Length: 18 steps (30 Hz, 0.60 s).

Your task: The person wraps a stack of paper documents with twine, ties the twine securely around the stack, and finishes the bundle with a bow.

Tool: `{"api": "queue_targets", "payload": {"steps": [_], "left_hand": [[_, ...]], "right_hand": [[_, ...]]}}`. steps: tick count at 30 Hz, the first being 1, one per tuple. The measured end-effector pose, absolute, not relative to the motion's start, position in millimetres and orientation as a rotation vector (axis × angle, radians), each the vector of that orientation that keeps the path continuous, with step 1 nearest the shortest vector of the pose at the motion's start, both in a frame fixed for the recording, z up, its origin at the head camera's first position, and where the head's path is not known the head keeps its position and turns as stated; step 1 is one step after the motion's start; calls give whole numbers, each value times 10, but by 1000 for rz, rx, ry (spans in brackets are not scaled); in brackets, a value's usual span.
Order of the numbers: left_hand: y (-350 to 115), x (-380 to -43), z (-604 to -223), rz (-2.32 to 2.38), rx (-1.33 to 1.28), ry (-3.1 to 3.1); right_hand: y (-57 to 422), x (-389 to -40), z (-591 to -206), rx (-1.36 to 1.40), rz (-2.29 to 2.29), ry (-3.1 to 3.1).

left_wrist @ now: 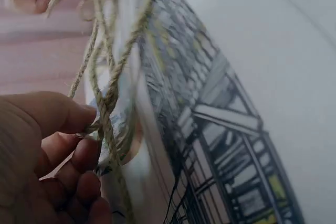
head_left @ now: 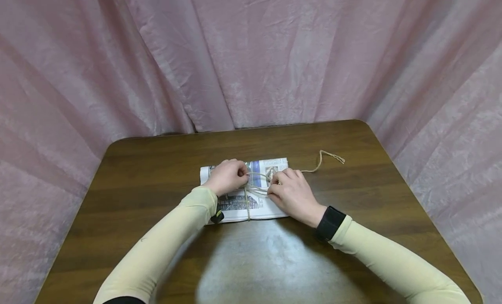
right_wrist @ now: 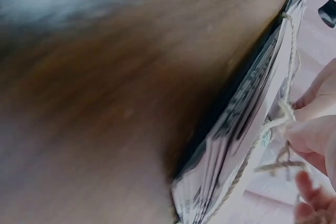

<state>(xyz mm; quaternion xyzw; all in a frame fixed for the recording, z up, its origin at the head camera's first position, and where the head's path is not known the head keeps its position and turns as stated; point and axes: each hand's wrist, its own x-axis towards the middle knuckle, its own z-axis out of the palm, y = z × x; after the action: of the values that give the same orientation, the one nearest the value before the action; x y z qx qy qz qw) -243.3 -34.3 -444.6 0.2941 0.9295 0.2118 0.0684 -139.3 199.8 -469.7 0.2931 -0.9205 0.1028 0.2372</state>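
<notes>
A folded stack of newspapers (head_left: 270, 211) lies on the table, with twine (head_left: 247, 204) running around it and crossing on top. My left hand (head_left: 228, 177) is over the stack's left half. In the left wrist view its thumb and fingers pinch the twine (left_wrist: 108, 124) beside a crossing or knot. Over the right half, my right hand (head_left: 293, 195) pinches strands of twine that stretch between both hands. The right wrist view shows the layered edges of the newspapers (right_wrist: 231, 135) and twine (right_wrist: 291, 51) along their face. Parts of the strands are hidden behind fingers.
The brown wooden table (head_left: 149, 173) has rounded far corners. A loose twine end (head_left: 320, 161) trails onto the table to the right of the stack. Pink curtains (head_left: 274, 60) hang behind the table and at its sides.
</notes>
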Motion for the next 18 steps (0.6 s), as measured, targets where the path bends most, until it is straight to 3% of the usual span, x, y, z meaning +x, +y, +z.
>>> {"api": "queue_targets", "payload": {"steps": [7, 18], "left_hand": [[-472, -2381, -4388, 1079, 634, 2608], [-559, -2356, -4416, 1229, 543, 2485]], "right_hand": [[2094, -1352, -4678, 754, 222, -2420], [2100, -1343, -4695, 900, 266, -2326]]}}
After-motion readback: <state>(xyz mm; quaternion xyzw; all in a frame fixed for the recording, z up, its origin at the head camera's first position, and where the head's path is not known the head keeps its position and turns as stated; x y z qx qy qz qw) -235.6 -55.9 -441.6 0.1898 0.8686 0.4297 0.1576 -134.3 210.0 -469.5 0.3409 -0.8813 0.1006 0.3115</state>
